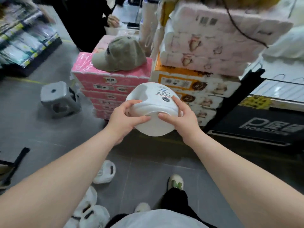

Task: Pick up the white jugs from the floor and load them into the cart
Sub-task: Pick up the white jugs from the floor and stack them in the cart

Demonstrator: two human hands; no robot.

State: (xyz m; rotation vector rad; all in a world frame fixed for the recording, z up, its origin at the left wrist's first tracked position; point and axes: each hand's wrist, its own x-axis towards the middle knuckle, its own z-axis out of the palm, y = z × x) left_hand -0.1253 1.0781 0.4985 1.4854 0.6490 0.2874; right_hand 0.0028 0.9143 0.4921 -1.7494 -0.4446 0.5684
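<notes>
- Hands are clasping a white jug (153,111) at frame centre: left hand (126,117) gripping its left side, right hand (178,119) its right.
- More jugs (105,172) are lying on the floor (32,129), lower centre.

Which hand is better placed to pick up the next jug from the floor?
Probably the left hand: the remaining jugs lie on the floor at the person's left. For now, both it and the right hand hold the lifted jug.

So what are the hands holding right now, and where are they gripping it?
A white jug, held off the floor by both hands: left hand and right hand clasp opposite sides near its base.
</notes>
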